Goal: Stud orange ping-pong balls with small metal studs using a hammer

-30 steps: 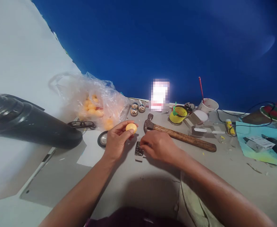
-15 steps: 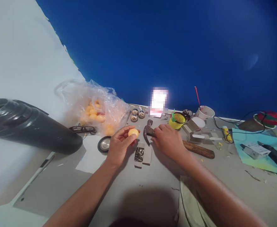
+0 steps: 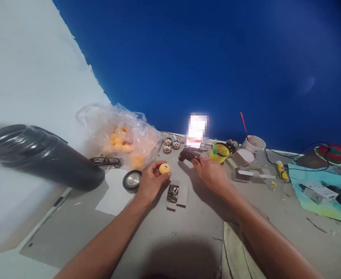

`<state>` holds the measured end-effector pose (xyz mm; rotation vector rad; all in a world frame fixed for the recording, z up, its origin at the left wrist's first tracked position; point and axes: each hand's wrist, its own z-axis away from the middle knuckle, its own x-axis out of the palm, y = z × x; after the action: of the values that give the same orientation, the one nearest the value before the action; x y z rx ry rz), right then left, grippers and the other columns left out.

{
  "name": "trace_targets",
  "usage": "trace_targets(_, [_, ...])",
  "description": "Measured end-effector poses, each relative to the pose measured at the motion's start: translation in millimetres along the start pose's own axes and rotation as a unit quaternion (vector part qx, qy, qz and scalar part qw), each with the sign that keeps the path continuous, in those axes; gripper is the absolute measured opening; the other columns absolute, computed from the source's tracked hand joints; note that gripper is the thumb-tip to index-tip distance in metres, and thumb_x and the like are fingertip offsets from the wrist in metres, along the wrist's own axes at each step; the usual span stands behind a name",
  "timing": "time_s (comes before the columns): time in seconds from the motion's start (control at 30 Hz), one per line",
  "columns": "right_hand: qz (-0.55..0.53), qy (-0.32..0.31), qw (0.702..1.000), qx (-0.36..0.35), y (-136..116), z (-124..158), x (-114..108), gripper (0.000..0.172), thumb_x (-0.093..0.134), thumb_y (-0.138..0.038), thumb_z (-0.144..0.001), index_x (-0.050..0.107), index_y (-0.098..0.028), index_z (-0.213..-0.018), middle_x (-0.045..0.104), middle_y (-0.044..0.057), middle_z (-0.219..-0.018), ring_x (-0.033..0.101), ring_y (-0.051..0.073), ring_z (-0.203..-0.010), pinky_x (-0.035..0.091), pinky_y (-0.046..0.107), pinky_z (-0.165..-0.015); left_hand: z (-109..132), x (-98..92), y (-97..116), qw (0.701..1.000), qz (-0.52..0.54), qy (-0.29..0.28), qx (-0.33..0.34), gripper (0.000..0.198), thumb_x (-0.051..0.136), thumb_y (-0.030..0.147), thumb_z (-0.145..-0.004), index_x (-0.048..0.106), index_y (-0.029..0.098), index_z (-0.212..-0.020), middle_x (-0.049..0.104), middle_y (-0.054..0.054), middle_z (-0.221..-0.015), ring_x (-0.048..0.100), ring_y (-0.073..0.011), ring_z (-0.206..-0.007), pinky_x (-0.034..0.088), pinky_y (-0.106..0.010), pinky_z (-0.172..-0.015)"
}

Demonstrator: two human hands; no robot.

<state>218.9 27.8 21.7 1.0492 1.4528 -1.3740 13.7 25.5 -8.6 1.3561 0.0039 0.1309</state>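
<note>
Straight to what I can't see: the brown wooden-handled steel claw hammer [image 3: 187,154] shows me little more than its dark head, the handle lost behind the person's right hand [image 3: 212,173]. The left hand's [image 3: 151,182] palm is turned from me too, and both forearms run off the bottom edge. A bright upright rectangle [image 3: 197,130] at the back is pixelated beyond reading, the crumpled clear plastic bag [image 3: 147,135] clouds its orange balls [image 3: 118,142], and the large dark grey cylinder [image 3: 62,159] is cut off at left.

Now the grips: left fingers pinch a small round yellow-orange ball [image 3: 162,170], right fingers close around the hammer near its head. The ball sits above the grey worktop [image 3: 188,232], just beyond the small open cardboard box of shiny metal studs [image 3: 173,193].

And here's the change! Half a second ago the hammer lay with its handle stretched out rightward; now it's turned and seems lifted. A silver stud [image 3: 165,167] now faces me on the ball, where I saw none before.
</note>
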Motion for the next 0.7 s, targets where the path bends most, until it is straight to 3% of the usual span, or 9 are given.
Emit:
trace_targets(0.07, [-0.041, 0.006, 0.999, -0.018, -7, 9, -18, 0.04, 0.045, -0.048, -0.102, 0.073, -0.02, -0.095, 0.075, 0.011, -0.086, 0.07, 0.027, -0.078, 0.045, 0.033, -0.067, 0, 0.4, 1, 1.0, -0.018, -0.005, -0.008, 0.045, 0.084, 0.022, -0.058, 0.07, 0.014, -0.099, 0.068, 0.0, -0.076, 0.059, -0.0113, -0.061, 0.048, -0.023, -0.055])
trace_targets(0.17, [-0.066, 0.036, 0.993, -0.089, -18, 21, -31, 0.037, 0.045, -0.043, -0.102, 0.075, -0.022, -0.098, 0.077, 0.009, -0.091, 0.071, 0.026, -0.082, 0.046, 0.032, -0.069, 0, 0.8, 1, 0.999, -0.018, -0.027, 0.007, 0.042, 0.082, 0.021, -0.059, 0.071, 0.013, -0.099, 0.068, 0.001, -0.071, 0.06, -0.0118, -0.058, 0.048, -0.024, -0.057])
trace_targets(0.3, [-0.048, 0.024, 0.992, -0.118, -25, 27, -26, 0.033, 0.05, -0.04, -0.1, 0.076, -0.022, -0.109, 0.079, 0.008, -0.094, 0.072, 0.026, -0.082, 0.048, 0.032, -0.069, 2, 0.7, 1, 0.998, -0.007, -0.057, 0.002, 0.043, 0.079, 0.019, -0.06, 0.073, 0.013, -0.103, 0.069, 0.001, -0.068, 0.058, -0.0108, -0.054, 0.047, -0.024, -0.055])
trace_targets(0.47, [-0.052, 0.119, 0.982, -0.136, -22, 26, -22, 0.035, 0.048, -0.04, -0.1, 0.074, -0.023, -0.118, 0.079, 0.009, -0.103, 0.072, 0.026, -0.089, 0.049, 0.033, -0.074, 3, 0.5, 4, 0.998, -0.024, -0.056, 0.012, 0.04, 0.079, 0.017, -0.06, 0.074, 0.013, -0.1, 0.072, 0.0, -0.075, 0.06, -0.0109, -0.057, 0.049, -0.024, -0.057])
trace_targets(0.6, [-0.035, 0.067, 0.988, -0.136, -22, 26, -22, 0.033, 0.05, -0.038, -0.1, 0.076, -0.022, -0.11, 0.079, 0.008, -0.09, 0.071, 0.024, -0.075, 0.046, 0.031, -0.065, 2, -0.2, 3, 0.997, -0.023, -0.069, -0.007, 0.043, 0.08, 0.018, -0.06, 0.074, 0.012, -0.102, 0.071, 0.001, -0.069, 0.059, -0.0105, -0.054, 0.048, -0.023, -0.055])
trace_targets(0.7, [-0.047, 0.129, 0.981, -0.135, -21, 28, -23, 0.035, 0.048, -0.04, -0.099, 0.077, -0.021, -0.106, 0.079, 0.009, -0.088, 0.071, 0.024, -0.076, 0.046, 0.031, -0.066, 2, -1.0, 3, 0.997, -0.043, -0.06, 0.015, 0.039, 0.079, 0.018, -0.061, 0.075, 0.012, -0.099, 0.069, 0.002, -0.066, 0.058, -0.0101, -0.053, 0.046, -0.022, -0.053])
